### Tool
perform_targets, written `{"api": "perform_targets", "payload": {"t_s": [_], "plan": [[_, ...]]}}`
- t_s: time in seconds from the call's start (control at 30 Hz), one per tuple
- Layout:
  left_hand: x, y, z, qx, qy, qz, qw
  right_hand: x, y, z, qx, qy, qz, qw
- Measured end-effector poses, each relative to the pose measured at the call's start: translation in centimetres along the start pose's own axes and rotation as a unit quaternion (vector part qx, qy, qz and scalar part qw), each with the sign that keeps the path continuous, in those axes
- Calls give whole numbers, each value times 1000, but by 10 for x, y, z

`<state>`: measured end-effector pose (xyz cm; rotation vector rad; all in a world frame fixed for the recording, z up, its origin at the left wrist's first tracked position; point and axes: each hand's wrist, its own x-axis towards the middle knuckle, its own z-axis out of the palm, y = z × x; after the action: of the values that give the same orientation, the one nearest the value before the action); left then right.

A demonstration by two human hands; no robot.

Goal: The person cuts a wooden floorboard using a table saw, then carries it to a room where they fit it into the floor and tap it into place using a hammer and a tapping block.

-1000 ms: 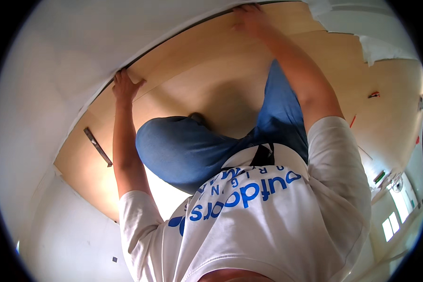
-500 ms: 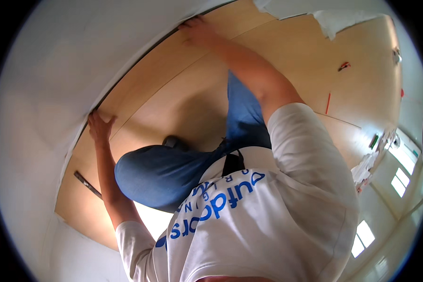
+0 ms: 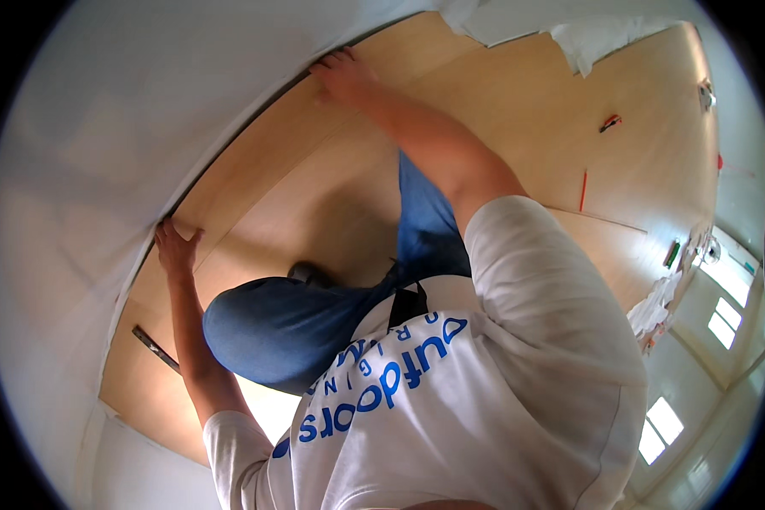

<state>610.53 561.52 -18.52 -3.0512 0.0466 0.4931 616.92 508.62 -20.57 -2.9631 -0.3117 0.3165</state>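
Note:
A light wood-coloured floor plank [image 3: 255, 157] lies along the foot of the white wall, with a narrow dark gap between them. At the plank's left part my left hand [image 3: 177, 248] rests its fingertips on the wall-side edge, thumb spread away from the fingers. Farther along the same edge, toward the upper middle, my right hand [image 3: 346, 78] lies on the plank with its fingers stretched toward the gap. Neither hand is wrapped round anything. A dark flat metal bar [image 3: 155, 348] lies on the floor beside my left forearm.
A red-and-black utility knife [image 3: 610, 123] and a red pencil [image 3: 583, 190] lie on the boards to the right. Near the right edge are a green object [image 3: 672, 253] and crumpled white sheeting [image 3: 652, 304]. More white sheeting [image 3: 576, 47] hangs over the far edge. My bent knee [image 3: 259, 327] is between my arms.
The view has shifted slightly, so the floor and tools appear a little farther left. Both hands stay at the same plank edge, with no clear movement along it.

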Motion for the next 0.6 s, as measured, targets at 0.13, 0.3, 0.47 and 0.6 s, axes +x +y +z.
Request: {"api": "perform_targets", "payload": {"t_s": [0.13, 0.3, 0.47, 0.6], "plan": [[-13, -19, 15, -28, 22, 1, 999, 13, -21, -3, 8, 25, -7, 1000], [-5, -40, 24, -22, 3, 4, 1000, 18, -11, 26, -65, 9, -61, 996], [-4, -6, -3, -8, 20, -74, 997, 18, 0, 14, -133, 18, -113, 984], [-19, -4, -7, -49, -62, -90, 993, -3, 10, 13, -151, -7, -124, 981]]}}
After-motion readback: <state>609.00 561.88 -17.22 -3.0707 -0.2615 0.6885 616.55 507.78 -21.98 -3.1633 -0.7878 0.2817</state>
